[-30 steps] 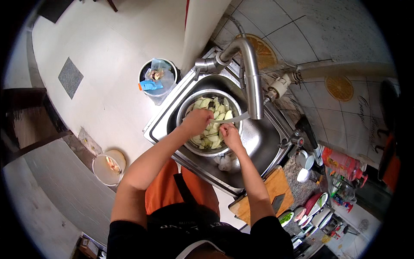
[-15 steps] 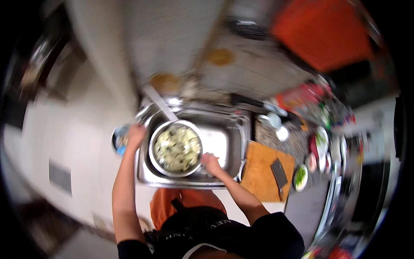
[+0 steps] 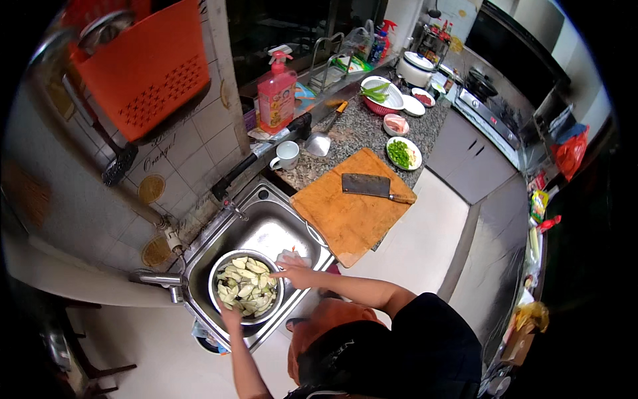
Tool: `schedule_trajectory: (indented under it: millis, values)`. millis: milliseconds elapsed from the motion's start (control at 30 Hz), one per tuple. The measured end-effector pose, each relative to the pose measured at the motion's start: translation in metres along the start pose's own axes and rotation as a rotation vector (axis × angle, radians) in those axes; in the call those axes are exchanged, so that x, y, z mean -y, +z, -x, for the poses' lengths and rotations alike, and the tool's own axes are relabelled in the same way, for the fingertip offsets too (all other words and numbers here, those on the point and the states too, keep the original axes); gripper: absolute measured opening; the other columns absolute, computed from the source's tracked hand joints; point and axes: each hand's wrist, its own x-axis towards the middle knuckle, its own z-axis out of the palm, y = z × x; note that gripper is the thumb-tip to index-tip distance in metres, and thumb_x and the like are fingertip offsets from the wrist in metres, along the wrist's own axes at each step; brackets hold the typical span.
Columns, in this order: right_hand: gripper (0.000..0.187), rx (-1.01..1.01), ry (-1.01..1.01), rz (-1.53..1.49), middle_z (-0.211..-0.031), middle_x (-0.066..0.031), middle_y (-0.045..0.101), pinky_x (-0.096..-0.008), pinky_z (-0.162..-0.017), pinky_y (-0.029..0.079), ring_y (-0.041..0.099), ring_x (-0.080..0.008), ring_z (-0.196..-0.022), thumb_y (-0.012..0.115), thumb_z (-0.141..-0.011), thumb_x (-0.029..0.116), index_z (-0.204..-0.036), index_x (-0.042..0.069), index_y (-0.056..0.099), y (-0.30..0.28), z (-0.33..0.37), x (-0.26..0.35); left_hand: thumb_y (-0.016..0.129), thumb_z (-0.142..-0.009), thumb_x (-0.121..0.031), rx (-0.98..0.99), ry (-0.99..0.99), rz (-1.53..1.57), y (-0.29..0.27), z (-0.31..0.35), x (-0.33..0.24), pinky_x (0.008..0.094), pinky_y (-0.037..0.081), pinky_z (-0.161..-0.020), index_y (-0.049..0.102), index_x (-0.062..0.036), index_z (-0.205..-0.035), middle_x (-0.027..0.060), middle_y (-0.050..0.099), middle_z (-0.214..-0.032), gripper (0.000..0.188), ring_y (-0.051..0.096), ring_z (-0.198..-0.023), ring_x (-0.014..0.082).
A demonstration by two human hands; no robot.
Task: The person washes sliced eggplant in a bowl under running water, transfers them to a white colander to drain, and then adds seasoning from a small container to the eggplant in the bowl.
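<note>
A round metal bowl (image 3: 213, 292) stands in the sink (image 3: 269, 233), filled with cut pale-green wedges (image 3: 247, 284) with dark skin edges, perhaps eggplant. My left hand (image 3: 230, 315) is closed on the bowl's near-left rim, its fingertips at the inner edge. On the opposite side my right hand (image 3: 296, 274) grips the rim, a digit reaching over it and others stretched along the outside. Part of each grip is hidden. Beside my right hand lies something whitish and translucent (image 3: 299, 257). The faucet (image 3: 159, 279) is left of the bowl.
Right of the sink, a wooden cutting board (image 3: 332, 213) carries a cleaver (image 3: 365, 185). Behind it are a white mug (image 3: 286, 155), a spatula (image 3: 319, 143) and a plate of chopped greens (image 3: 403, 153). A pink pump bottle (image 3: 276, 96) stands at the wall. An orange holder (image 3: 146, 66) hangs above.
My left hand has moved from beside the faucet to the bowl's near-left rim. My right hand stays at the bowl's right side. The view has turned toward the counter and stove.
</note>
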Motion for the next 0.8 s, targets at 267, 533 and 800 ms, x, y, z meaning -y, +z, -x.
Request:
schedule_trajectory:
  millis: [267,533,800]
  values:
    - [0.063,-0.025,-0.147,-0.053,-0.123,-0.0152,0.035,-0.0406,-0.089,0.036,0.043,-0.0353,-0.103,0.066,-0.064,0.008,-0.121,0.020,0.042,0.000,0.024,-0.026,0.046,-0.083,-0.006,-0.017,0.149,0.315,0.071,0.048,-0.027,0.0223,0.042,-0.068,0.055,0.0049,-0.091,0.0083,0.060,-0.075,0.016,0.056,-0.069,0.0129]
    - [0.050,0.016,-0.354,-0.062,-0.114,-0.0139,0.044,-0.0404,-0.086,0.037,0.044,-0.0327,-0.103,0.063,-0.066,0.010,-0.113,0.010,0.047,-0.058,0.080,-0.081,0.048,-0.084,-0.009,-0.229,0.206,0.432,0.156,0.069,-0.067,0.0243,0.042,-0.072,0.055,0.0011,-0.090,0.0059,0.057,-0.084,0.014,0.052,-0.077,0.0124]
    - [0.043,-0.139,-0.366,-0.323,-0.103,-0.0164,0.050,-0.0378,-0.084,0.038,0.047,-0.0337,-0.097,0.059,-0.074,0.018,-0.113,0.006,0.046,-0.152,0.146,-0.181,0.050,-0.082,-0.006,-0.203,0.152,0.369,0.227,0.113,-0.126,0.0222,0.040,-0.071,0.053,0.0004,-0.088,0.0035,0.055,-0.083,0.010,0.050,-0.077,0.0105]
